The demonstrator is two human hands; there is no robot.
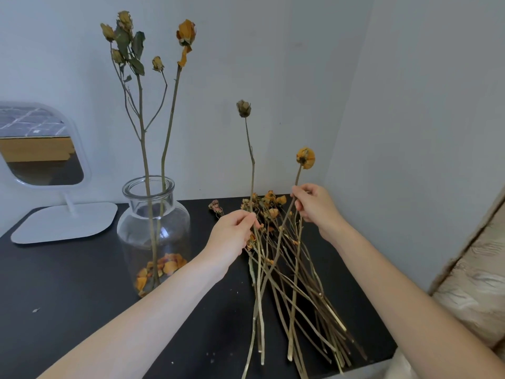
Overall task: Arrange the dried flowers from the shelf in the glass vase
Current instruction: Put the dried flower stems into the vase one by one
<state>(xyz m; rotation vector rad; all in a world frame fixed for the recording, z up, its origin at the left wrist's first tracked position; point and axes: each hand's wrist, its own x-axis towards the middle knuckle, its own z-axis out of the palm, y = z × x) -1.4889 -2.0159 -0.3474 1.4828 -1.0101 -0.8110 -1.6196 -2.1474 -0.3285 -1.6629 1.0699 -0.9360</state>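
A clear glass vase stands on the black shelf, left of centre, with two dried stems upright in it and orange petals at its bottom. A pile of dried flowers lies on the shelf to the right of the vase. My left hand pinches a long stem with a brown bud and holds it upright. My right hand grips a stem topped by a yellow flower head, raised above the pile.
A white table mirror on a flat base stands at the far left. White walls close the back and the right side. A beige patterned fabric hangs at the right edge. Small crumbs dot the shelf front.
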